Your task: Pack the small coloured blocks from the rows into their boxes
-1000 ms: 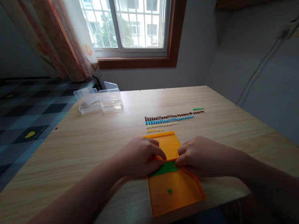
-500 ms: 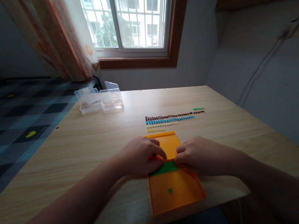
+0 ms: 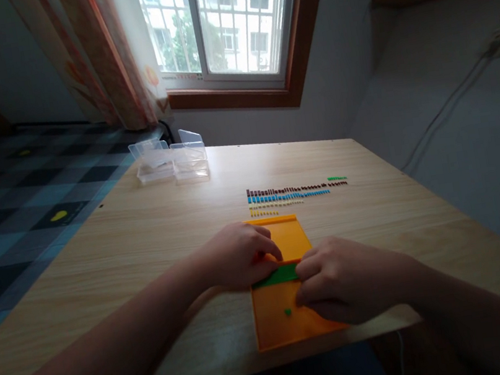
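Note:
An orange tray [image 3: 272, 338] with a raised bar across its middle lies near the table's front edge. Along the near side of that bar runs a green strip [image 3: 282, 274]. My left hand [image 3: 247, 254] is curled over the strip's left end, its thumb on the strip and fingertips at the bar. At the right end is my right hand [image 3: 339, 280], closed, over the tray's right side; whatever its fingertips pinch is hidden. One small green piece [image 3: 288, 311] lies loose in the near half of the tray.
Beyond the tray, small dark, blue [image 3: 275, 197], pale and yellow pieces lie in rows on the table [image 3: 165, 219]. A short green row [image 3: 337, 178] is at their far right. Clear plastic boxes [image 3: 190, 165] with raised lids stand at the far left.
My right hand has moved toward me and now covers more of the tray's near right side. The left hand stays at the strip. The whole view has shifted slightly.

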Tool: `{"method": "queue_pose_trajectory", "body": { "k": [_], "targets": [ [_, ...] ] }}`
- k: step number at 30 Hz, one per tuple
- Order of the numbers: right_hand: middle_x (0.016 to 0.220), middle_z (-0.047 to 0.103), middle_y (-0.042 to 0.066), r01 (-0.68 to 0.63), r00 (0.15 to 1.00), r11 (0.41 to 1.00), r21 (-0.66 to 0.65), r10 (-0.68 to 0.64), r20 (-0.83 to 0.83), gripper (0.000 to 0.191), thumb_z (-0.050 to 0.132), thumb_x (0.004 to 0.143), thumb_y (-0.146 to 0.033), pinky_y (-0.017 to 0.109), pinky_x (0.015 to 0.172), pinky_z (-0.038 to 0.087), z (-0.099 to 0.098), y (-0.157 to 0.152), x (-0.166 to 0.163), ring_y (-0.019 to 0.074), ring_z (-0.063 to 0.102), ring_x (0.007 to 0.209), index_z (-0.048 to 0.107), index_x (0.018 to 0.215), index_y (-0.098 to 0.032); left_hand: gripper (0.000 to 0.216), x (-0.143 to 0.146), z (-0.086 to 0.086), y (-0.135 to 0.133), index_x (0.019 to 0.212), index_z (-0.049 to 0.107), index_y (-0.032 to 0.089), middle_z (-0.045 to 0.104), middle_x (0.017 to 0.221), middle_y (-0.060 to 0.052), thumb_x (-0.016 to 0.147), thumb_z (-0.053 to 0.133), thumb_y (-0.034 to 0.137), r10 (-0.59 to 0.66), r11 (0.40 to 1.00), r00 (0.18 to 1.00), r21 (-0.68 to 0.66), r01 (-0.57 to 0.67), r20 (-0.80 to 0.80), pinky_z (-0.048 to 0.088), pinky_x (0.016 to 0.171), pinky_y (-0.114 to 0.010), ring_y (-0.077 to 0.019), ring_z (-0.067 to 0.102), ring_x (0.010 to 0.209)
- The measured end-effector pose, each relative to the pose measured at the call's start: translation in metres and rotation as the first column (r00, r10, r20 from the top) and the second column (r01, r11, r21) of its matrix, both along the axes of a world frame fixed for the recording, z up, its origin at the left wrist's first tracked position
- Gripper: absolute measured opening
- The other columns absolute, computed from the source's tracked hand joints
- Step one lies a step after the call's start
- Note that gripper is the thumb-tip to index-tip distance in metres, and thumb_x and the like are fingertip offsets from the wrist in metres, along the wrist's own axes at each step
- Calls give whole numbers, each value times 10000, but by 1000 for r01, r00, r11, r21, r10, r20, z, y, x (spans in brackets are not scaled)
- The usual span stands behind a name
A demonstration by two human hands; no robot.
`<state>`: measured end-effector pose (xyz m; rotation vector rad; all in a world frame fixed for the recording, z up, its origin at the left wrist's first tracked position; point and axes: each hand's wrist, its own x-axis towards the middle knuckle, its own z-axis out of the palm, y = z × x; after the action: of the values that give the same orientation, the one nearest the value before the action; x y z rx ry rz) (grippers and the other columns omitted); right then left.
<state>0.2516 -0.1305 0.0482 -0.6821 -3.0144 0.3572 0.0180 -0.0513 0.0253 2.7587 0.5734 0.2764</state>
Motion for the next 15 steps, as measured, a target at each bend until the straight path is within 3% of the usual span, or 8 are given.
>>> {"method": "queue_pose_trajectory", "body": {
  "k": [5,8,15],
  "targets": [
    [795,643,14,-30,1000,999,13,30,7,248,493,1019,-259,276,650,370,-11,0,-10,138,570,725,722,937,-208,185,0,0,0,949,806,271,704,829,6,844,655,251,-5,1000,1000,4,5,12,446,615,-247,-116,619,654],
    [791,642,7,-32,999,999,17,32,27,273,486,1030,-266,275,633,360,-14,0,-14,131,555,700,708,880,-209,182,0,1,0,947,807,276,719,851,6,846,656,260,-4,1000,1000,5,4,12,448,617,-252,-117,624,658],
    [770,657,16,-13,996,999,-34,16,89,254,541,964,-240,265,643,351,-6,1,-6,127,551,698,675,756,-186,199,0,1,0,960,807,286,725,861,10,835,657,248,8,1000,1000,1,-8,-16,444,631,-257,-122,623,666]
  ]
}}
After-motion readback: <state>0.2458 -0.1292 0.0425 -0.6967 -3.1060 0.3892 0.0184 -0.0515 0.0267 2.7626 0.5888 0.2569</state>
